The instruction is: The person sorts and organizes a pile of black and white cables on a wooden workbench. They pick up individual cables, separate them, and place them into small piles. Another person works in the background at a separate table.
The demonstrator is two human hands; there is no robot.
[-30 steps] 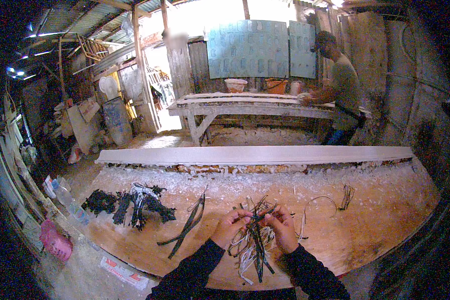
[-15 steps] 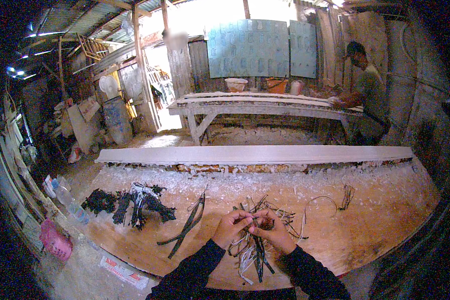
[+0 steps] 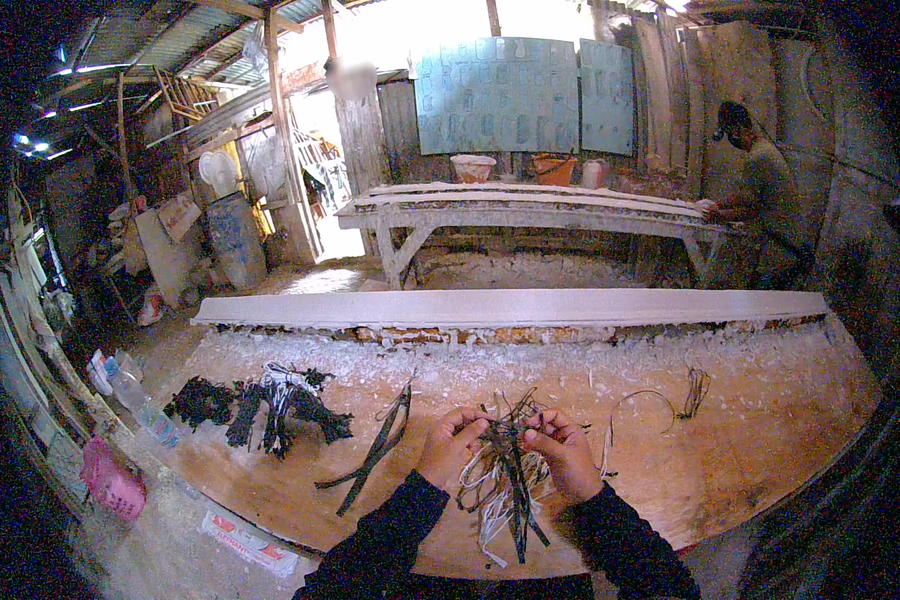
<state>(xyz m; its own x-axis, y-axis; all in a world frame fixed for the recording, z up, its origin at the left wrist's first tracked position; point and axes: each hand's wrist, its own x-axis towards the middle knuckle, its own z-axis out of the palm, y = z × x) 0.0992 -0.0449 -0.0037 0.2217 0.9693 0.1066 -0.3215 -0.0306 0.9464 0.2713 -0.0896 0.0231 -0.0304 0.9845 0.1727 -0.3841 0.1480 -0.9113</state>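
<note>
A loose bundle of black and white strips (image 3: pixel 515 490) lies on the wooden table in front of me, its ends fanning toward my body. My left hand (image 3: pixel 452 446) is pinched at the bundle's upper left side, and my right hand (image 3: pixel 567 455) is pinched at its upper right. Between the fingertips run thin dark strands across the top of the bundle; which strand each hand grips is too fine to make out. Left of my left hand lie a few long black strips (image 3: pixel 375 452), crossed over each other.
Bunched black and white strips (image 3: pixel 288 410) lie farther left. Thin wiry strands (image 3: pixel 695 393) rest at the right. A long white moulding (image 3: pixel 510 309) spans the table's far edge. A plastic bottle (image 3: pixel 140 400) stands beyond the left edge. Another person (image 3: pixel 765 190) works at the back bench (image 3: pixel 410 215).
My hands have drawn apart sideways from their meeting point above the bundle, with fingers still pinched. The other person has shifted right along the back bench.
</note>
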